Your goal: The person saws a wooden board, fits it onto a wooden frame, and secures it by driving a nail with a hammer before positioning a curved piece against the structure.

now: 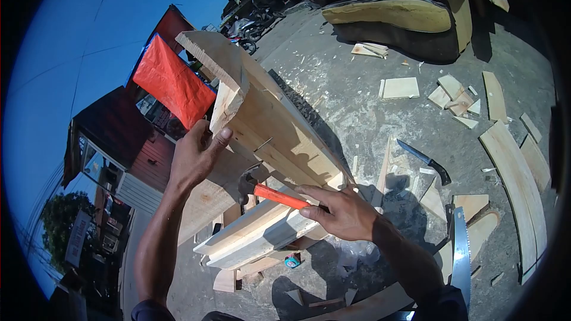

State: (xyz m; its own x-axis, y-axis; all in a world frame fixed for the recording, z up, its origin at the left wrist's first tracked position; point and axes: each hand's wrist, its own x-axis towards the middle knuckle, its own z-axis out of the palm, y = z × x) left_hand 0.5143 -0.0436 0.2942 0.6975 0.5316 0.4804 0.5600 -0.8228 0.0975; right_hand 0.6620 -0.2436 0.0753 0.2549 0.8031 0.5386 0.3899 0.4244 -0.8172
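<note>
A claw hammer (pixel 279 196) with an orange handle and dark head is gripped in my right hand (pixel 342 211). Its head is close to a nail (pixel 263 144) that sticks out of the pale wooden frame (pixel 279 125). My left hand (pixel 199 153) holds the frame's near upper side, at a short wooden block (pixel 225 104), thumb in front and fingers partly hidden behind. Long boards make up the frame, which stands tilted in front of me. Lower pale planks (pixel 262 232) lie below the hammer.
On the concrete to the right are a knife (pixel 425 160), a handsaw (pixel 460 261), a curved board (pixel 514 184) and several wood offcuts (pixel 399 88). A blue tape measure (pixel 292 261) lies below the planks. A worn sofa (pixel 386 15) stands at the back.
</note>
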